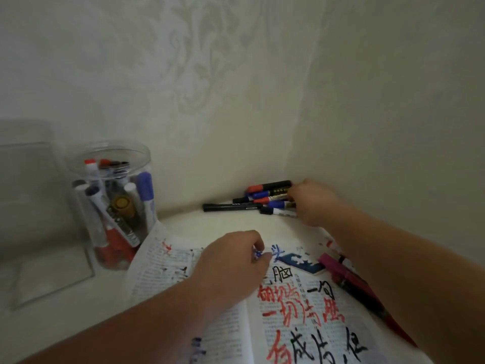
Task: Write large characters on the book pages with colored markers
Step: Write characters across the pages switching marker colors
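paper first, from the head view: the open printed book [288, 306] lies on the pale table [223, 222], its right page crowded with large red and black characters. the left hand [231, 261] rests by the gutter, fingers curled, seemingly pinching a small blue-and-white bit [258, 254]. the right hand [312, 200] lies on the heap of red, blue and black markers [265, 199] in the wall corner. its fingers are hidden, so i cannot tell whether it grips one. a marker should be light, stiff, smooth and prone to roll, best taken mid-barrel.

White table [223, 222] carries book [291, 327], marker jar [112, 206] (clear), loose markers [267, 198].
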